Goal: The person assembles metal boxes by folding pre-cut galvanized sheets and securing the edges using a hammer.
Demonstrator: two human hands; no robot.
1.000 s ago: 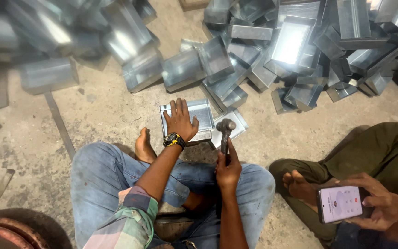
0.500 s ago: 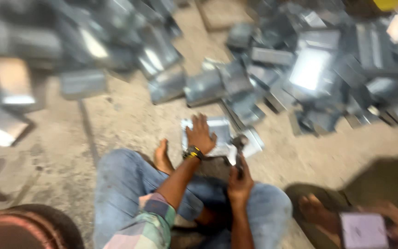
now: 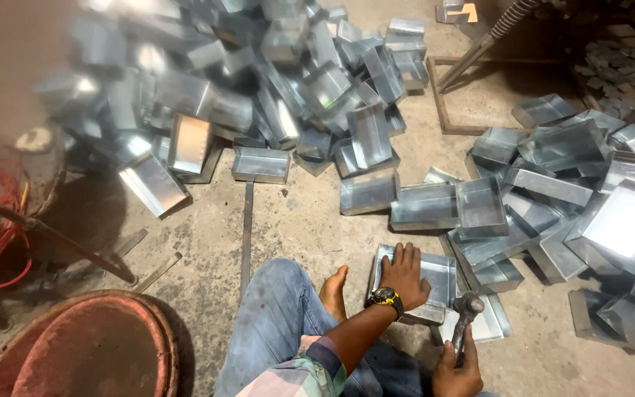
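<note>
Metal tray (image 3: 435, 273) is lying flat under my left hand (image 3: 404, 276), palm pressing open on it, right hand (image 3: 456, 373) gripping hammer (image 3: 464, 315) closed, just beside the tray.

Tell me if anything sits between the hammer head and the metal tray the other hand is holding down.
Nothing visible does. The left hand lies flat on the shallow metal tray, toward its left side. The right hand holds the hammer upright, its head just right of the tray's near corner, with only open air between head and tray rim.
</note>
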